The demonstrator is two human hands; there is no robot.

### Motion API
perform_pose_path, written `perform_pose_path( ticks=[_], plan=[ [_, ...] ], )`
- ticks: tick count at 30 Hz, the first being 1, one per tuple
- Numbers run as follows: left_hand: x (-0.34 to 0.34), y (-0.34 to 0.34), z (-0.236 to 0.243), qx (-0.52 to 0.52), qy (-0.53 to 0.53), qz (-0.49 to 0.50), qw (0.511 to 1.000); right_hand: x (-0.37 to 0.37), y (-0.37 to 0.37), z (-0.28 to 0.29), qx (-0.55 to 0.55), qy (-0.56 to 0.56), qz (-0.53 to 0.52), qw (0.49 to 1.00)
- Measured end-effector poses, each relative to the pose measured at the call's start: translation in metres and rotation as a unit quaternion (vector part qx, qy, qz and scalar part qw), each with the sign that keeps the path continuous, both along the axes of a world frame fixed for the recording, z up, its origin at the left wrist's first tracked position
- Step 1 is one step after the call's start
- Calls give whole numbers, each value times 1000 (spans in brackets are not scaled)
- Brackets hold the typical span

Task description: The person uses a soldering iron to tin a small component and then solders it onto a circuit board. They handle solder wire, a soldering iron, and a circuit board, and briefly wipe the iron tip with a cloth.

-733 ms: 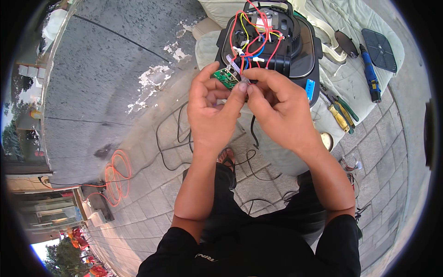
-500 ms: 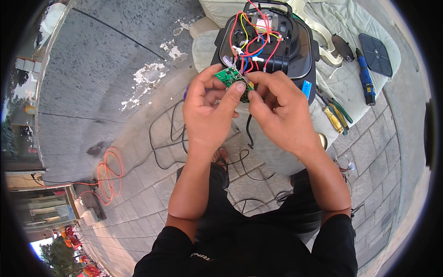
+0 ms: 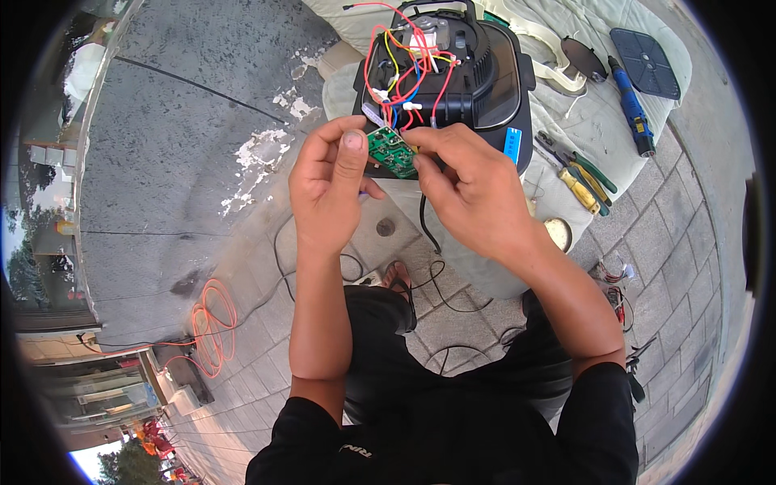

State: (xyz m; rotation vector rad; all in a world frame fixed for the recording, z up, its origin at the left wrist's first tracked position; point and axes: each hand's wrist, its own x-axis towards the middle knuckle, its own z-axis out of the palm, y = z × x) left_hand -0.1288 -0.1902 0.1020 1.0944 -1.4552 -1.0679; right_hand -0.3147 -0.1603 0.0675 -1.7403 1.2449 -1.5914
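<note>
A black shirt [image 3: 436, 432] is showing light lettering [image 3: 356, 450] on its chest. The left hand [image 3: 327, 186] is curling at the left edge of a green circuit board [image 3: 391, 152]; whether it is gripping, I cannot tell. The right hand [image 3: 477, 182] is pinching the board's right edge between thumb and forefinger. The board is hovering at the near side of a black appliance [image 3: 508, 81], which is carrying a blue label [image 3: 512, 145], its print too small for reading.

I see a green rectangular circuit board [image 3: 393, 153], pale-flecked; thin looping wires [image 3: 395, 103] red, yellow, blue; black boxy plastic appliance [image 3: 497, 97]; slim cylindrical tool [image 3: 632, 105] in blue and black; pale grey-green padded cloth [image 3: 558, 121]; grey wall [image 3: 190, 162], dark-speckled, blotched white.
</note>
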Motion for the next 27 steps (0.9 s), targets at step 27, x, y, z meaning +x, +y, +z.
perform_pose_path(
  ticks=[27],
  plan=[
    [13,-23,-9,115,125,-172,970,-5,-6,-4,-57,52,-23,997]
  ],
)
